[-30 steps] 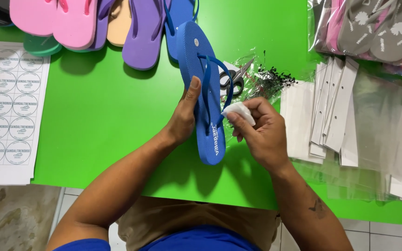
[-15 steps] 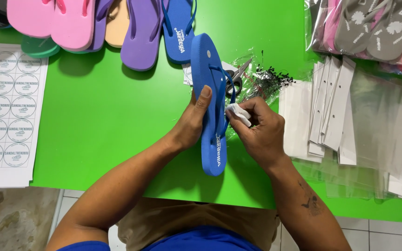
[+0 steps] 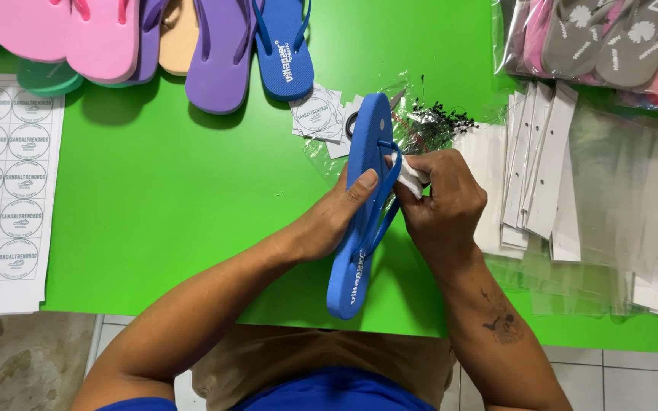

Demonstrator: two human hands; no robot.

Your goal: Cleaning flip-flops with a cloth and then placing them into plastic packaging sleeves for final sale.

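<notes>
While the left hand (image 3: 329, 221) clamps the blue flip-flop (image 3: 359, 205) at mid-frame, thumb pressed on its footbed, the sandal has tipped up onto its edge since a second ago, when it lay flatter on the green table (image 3: 161, 198). That turn brings the strap within reach of the right hand (image 3: 443, 205), whose fingers pinch a white tag (image 3: 413, 175) against it. Farther up lie round stickers (image 3: 317, 114), then pastel sandals (image 3: 215, 53) along the top.

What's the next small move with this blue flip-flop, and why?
Probably pull the white tag through under the strap. The right hand pinches it right at the strap, while the left hand holds the blue flip-flop tilted on edge, thumb on the sole.
</notes>
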